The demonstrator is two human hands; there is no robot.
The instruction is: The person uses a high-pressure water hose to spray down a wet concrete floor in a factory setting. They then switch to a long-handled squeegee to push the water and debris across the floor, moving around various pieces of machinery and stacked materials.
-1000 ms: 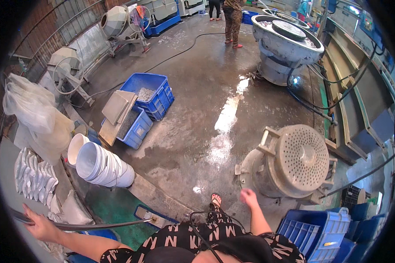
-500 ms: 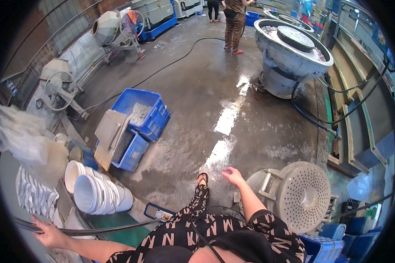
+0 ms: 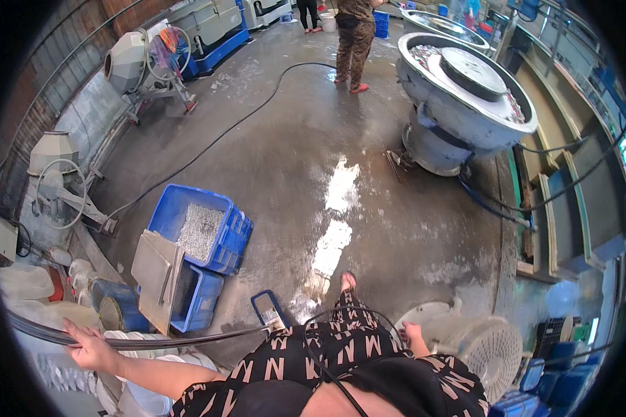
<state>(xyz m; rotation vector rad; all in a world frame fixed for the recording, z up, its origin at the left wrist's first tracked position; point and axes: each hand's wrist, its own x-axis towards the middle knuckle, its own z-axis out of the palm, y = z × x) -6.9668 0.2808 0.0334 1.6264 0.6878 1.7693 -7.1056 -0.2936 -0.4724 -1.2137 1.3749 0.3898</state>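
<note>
My left hand grips a long dark pole-like thing that looks like several thin bars side by side. Toward the middle its far end meets a blue rectangular frame with a whitish piece at its base; the tool's kind is unclear. Below the left hand are white buckets, mostly hidden by my forearm. My right hand hangs low at my side with loose fingers and nothing in it. Close to it stands a pale round perforated drum.
Ahead on the left, one blue crate holds small pale pieces; another has a board leaning on it. A hose crosses the wet floor. A large round bowl machine stands right. Another person stands far ahead.
I have stepped forward; the crates and machines have shifted in view. The blue frame has come up ahead of my body. My right hand has swung back and down. The left keeps its hold.
</note>
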